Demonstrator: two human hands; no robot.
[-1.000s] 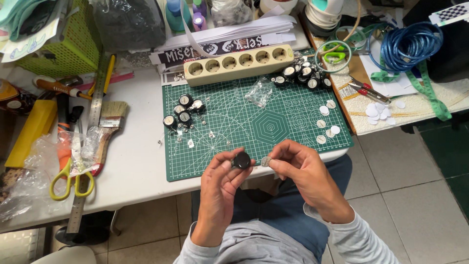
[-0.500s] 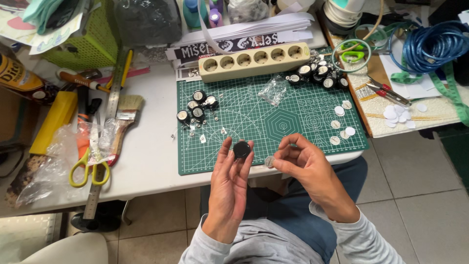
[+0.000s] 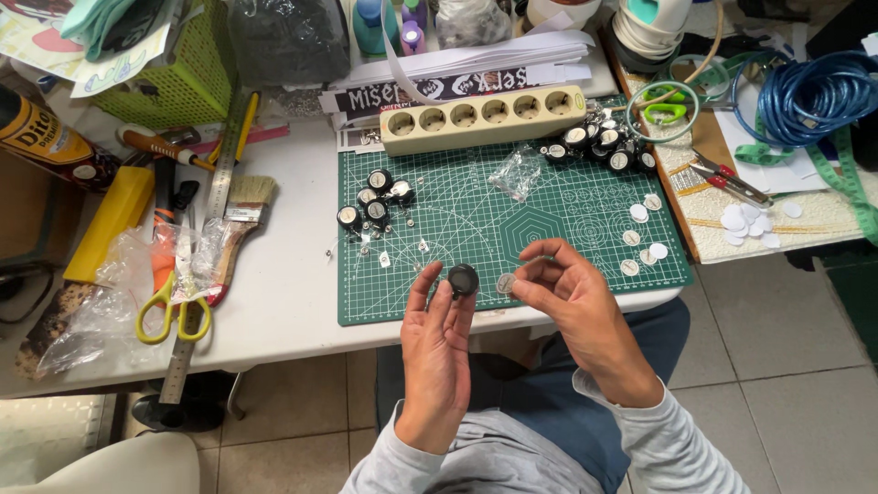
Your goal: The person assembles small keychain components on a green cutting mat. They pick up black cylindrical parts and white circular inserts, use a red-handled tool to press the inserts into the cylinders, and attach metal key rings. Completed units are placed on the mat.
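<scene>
**Disc Lining Up With The Black Cap**

The white surface [image 3: 274, 302] is carrying a green cutting mat [image 3: 549, 229], the landmark here. Beyond the mat's far edge, a beige power strip [image 3: 483, 116] is lying. Just off the mat's near edge, the left hand [image 3: 437, 343] is pinching a round black cap [image 3: 463, 280], the right hand [image 3: 572, 302] gripping a small grey disc [image 3: 506, 283] beside it. Best bet, I'd say: keeping the disc flat and centred. Tiled floor is showing below.

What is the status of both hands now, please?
Left hand grip shut on small round black cap. Right hand grip shut on small round silver disc. Both above green cutting mat edge, nothing between.
</scene>
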